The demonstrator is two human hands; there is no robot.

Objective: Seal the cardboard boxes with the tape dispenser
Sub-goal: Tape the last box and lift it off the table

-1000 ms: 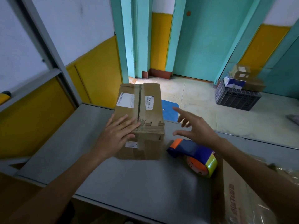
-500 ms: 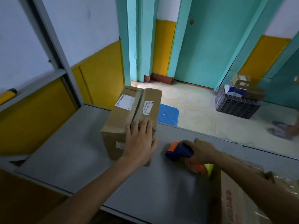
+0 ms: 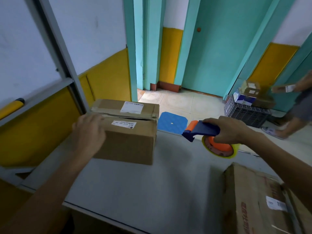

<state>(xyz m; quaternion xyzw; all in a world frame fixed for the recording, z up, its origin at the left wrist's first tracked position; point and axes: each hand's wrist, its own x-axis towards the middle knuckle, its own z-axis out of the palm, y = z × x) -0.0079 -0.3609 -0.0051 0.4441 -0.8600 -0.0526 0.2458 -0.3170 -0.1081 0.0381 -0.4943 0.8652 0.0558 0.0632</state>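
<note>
A brown cardboard box (image 3: 128,137) with white labels lies on the grey table (image 3: 152,188), its top seam gaping slightly and running left to right. My left hand (image 3: 89,130) grips the box's near left top edge. My right hand (image 3: 228,129) holds the blue and orange tape dispenser (image 3: 202,132) by its handle, lifted off the table to the right of the box. A roll of yellowish tape sits on its orange hub. The dispenser's orange nose points left toward the box, a short gap away.
A second cardboard box (image 3: 253,200) with red print lies at the table's near right corner. Beyond the table's far edge are a blue stool (image 3: 172,122), a black crate (image 3: 244,114) stacked with parcels, and a person (image 3: 297,105) at the right edge holding a parcel.
My left hand turned the box so its seam runs sideways and now grips its left end. My right hand closed on the dispenser and lifted it off the table. A person walked in at right.
</note>
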